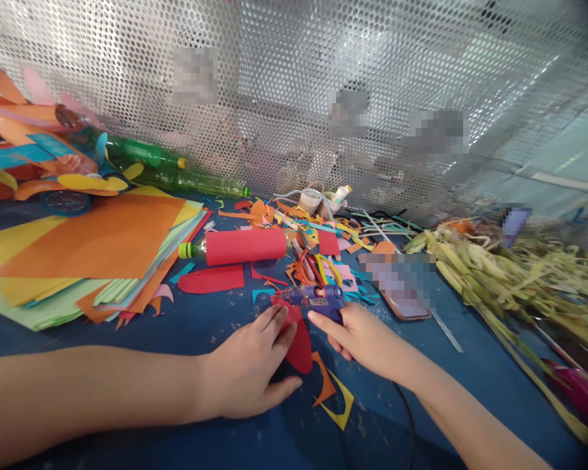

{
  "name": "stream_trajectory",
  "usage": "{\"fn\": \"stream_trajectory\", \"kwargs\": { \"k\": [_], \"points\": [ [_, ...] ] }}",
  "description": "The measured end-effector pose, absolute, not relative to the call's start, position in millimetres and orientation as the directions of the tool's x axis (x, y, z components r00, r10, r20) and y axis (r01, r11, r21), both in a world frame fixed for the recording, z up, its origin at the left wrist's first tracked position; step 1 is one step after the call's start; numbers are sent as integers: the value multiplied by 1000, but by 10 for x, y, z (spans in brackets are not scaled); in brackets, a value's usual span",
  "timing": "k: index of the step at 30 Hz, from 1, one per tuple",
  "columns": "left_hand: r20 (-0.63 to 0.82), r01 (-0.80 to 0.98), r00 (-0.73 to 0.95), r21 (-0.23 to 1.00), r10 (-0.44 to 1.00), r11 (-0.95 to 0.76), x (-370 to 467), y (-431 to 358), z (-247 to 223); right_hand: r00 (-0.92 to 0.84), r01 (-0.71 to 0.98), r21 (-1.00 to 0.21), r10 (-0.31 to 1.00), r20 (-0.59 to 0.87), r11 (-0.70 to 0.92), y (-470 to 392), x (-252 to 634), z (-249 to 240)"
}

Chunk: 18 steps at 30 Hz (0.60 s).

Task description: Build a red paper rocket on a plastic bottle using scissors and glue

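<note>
Left hand, spread wide, apparently steadies the red paper petal partly beneath it, while the right hand grips a blue hot-glue gun, seemingly to hold its nozzle just beyond the left.

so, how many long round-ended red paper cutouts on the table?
2. One cutout lies near the red-wrapped bottle; the other cutout is partly under the left hand, near the glue gun. More may hide among the scraps.
</note>
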<state>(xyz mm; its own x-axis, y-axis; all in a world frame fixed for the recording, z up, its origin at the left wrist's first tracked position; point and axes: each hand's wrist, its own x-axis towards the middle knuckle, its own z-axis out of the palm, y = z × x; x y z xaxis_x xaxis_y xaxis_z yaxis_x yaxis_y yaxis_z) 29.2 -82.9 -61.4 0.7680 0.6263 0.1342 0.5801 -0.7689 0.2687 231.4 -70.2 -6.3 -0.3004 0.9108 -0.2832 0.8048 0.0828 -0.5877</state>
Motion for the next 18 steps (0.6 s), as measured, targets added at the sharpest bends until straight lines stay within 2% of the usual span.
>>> {"fn": "stream_trajectory", "kwargs": {
  "k": [12, 18],
  "points": [
    [93, 599, 768, 244, 634, -762, 309, -822, -583, -249, 872, -481, 929, -275, 91, -690, 2432, 17],
    [104, 592, 766, 270, 634, -760, 300, -827, -590, -261, 875, -469, 934, -244, 122, -688, 2449, 26]
  ]
}}
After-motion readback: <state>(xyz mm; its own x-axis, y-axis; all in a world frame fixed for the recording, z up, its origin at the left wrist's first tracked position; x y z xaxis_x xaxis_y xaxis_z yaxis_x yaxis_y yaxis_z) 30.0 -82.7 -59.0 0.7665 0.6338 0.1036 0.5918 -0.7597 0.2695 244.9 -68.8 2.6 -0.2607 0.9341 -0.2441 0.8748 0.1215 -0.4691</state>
